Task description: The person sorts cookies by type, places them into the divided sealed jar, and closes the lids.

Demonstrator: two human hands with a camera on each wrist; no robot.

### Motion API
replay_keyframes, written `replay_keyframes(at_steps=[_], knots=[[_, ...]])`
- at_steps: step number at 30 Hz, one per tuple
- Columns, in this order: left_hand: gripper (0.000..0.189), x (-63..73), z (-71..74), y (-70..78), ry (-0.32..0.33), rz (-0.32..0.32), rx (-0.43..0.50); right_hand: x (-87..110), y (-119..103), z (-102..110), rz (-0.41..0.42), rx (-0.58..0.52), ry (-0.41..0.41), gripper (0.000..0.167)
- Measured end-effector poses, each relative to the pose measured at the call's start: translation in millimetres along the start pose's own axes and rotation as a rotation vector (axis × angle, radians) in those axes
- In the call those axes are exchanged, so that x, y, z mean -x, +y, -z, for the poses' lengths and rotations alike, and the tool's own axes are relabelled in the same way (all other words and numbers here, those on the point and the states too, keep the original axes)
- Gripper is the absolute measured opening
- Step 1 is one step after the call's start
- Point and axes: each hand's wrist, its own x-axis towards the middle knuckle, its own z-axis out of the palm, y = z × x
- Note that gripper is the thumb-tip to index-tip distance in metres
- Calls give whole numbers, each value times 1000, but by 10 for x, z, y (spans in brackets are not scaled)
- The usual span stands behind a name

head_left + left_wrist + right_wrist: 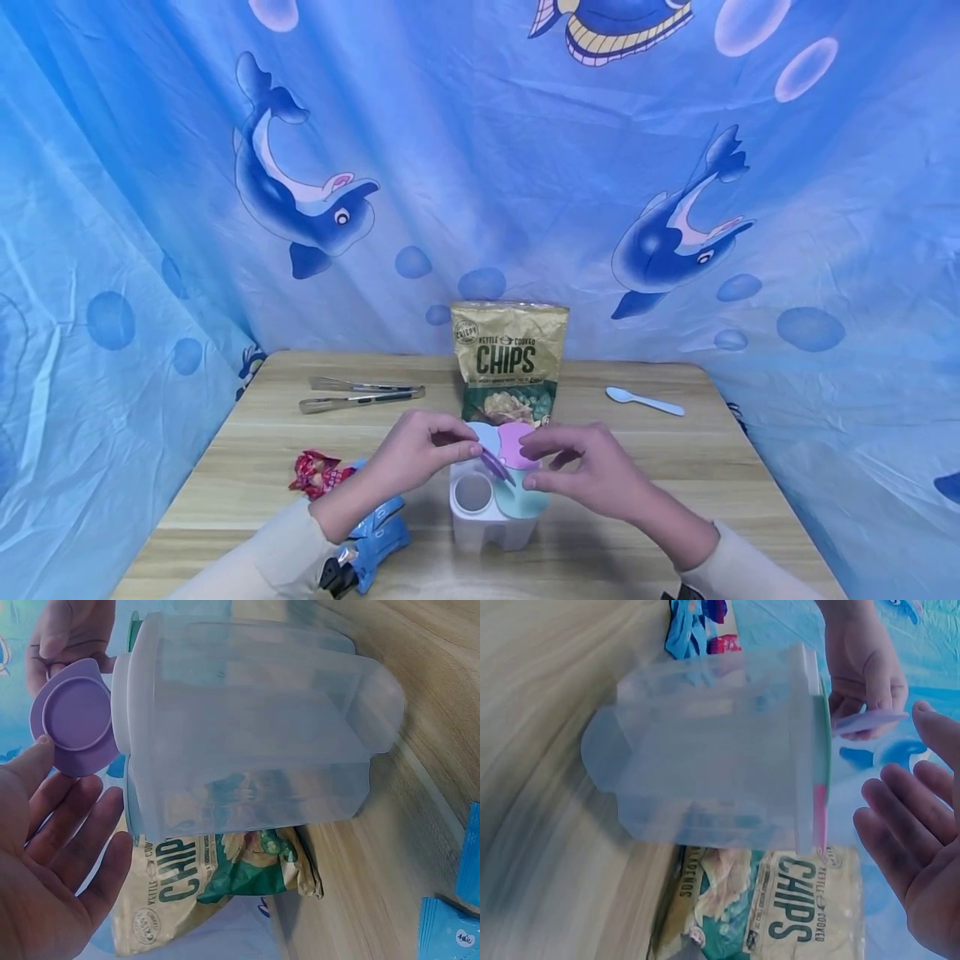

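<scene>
A translucent plastic container (495, 533) with coloured flip lids stands upright near the table's front. Its purple lid (79, 712) is raised, baring a round opening (474, 492) at the front left. My left hand (423, 450) pinches this lid's edge between thumb and fingers. The light blue lid (483, 435), pink lid (513, 442) and mint green lid (522, 497) lie flat over the other parts of the top. My right hand (596, 471) hovers just right of the lids, fingers loosely bent with nothing in them; the right wrist view shows its fingers (907, 817) spread.
Directly behind the container stands a chips bag (510, 358). Metal tongs (363, 393) lie at the back left, a light blue spoon (645, 402) at the back right. Left of the container, partly under my left forearm, are red packets (318, 472) and blue packets (378, 546).
</scene>
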Motion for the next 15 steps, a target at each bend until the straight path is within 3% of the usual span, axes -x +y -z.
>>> replay_keyframes(at_steps=[15], knots=[[23, 5, -4, 23, 3, 8, 0, -5, 27, -191, 57, 7, -19, 24]])
